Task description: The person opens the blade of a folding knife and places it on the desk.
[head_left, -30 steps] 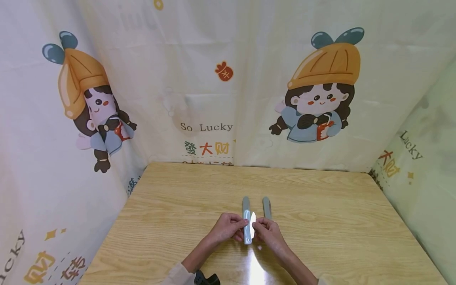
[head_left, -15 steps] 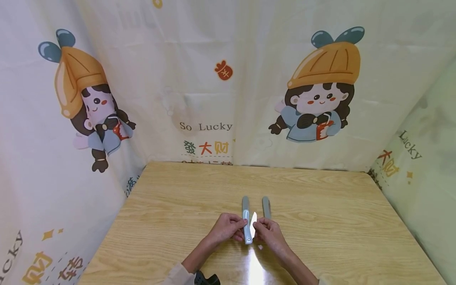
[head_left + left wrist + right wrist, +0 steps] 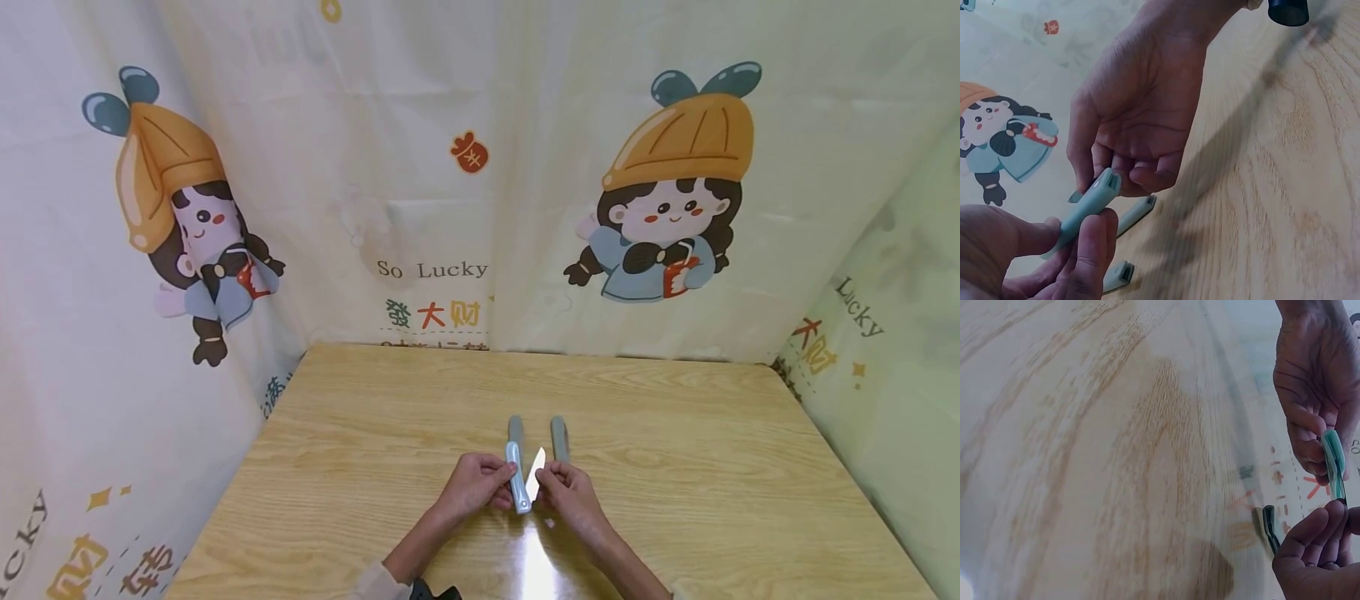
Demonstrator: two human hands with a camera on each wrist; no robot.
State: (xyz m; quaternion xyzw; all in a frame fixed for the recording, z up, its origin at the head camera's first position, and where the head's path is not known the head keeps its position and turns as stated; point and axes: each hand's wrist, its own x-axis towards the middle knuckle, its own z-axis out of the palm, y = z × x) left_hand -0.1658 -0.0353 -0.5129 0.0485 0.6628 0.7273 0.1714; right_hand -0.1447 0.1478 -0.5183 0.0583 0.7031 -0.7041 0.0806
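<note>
Gripping the light-blue folding knife [image 3: 516,487] low in the frame's centre, the left hand [image 3: 474,486] curls round its handle while the right hand [image 3: 567,490] pinches the half-open white blade [image 3: 535,473]. Two more folded knives [image 3: 537,435] lie just above on the wooden table [image 3: 337,467]. Judging by this, keep the handle steady and fingertips off the edge.

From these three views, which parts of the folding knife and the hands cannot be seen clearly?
- Head view: the folding knife is small; both hands cover its middle.
- Left wrist view: the blade is hidden behind fingers.
- Right wrist view: the picture is blurred, and the edge cuts off the right hand.
- The two spare handles show no detail.
</note>
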